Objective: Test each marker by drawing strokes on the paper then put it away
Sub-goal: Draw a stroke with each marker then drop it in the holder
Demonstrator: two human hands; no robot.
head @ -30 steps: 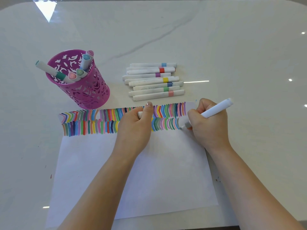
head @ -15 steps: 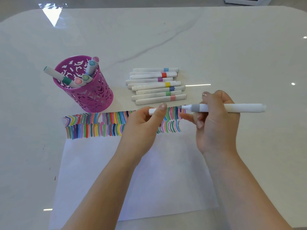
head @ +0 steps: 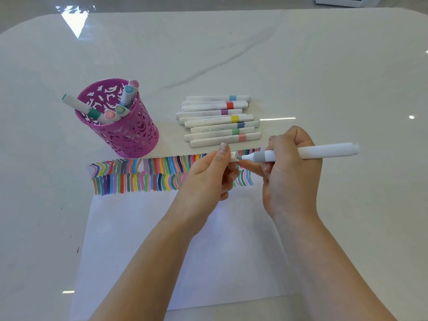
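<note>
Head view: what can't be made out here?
All head view.
The cap is mostly hidden inside the left hand; only its open end shows.
The marker nib is too small to tell whether it is inside the cap.
The strokes are partly hidden behind the left hand and right hand.
The stored markers have lower ends hidden by the cup wall.
The white object is cut off by the top edge.

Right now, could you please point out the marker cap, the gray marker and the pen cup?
marker cap (head: 234,156): head view, open end.
gray marker (head: 324,152): head view, white barrel.
pen cup (head: 136,138): head view, front wall.
</note>
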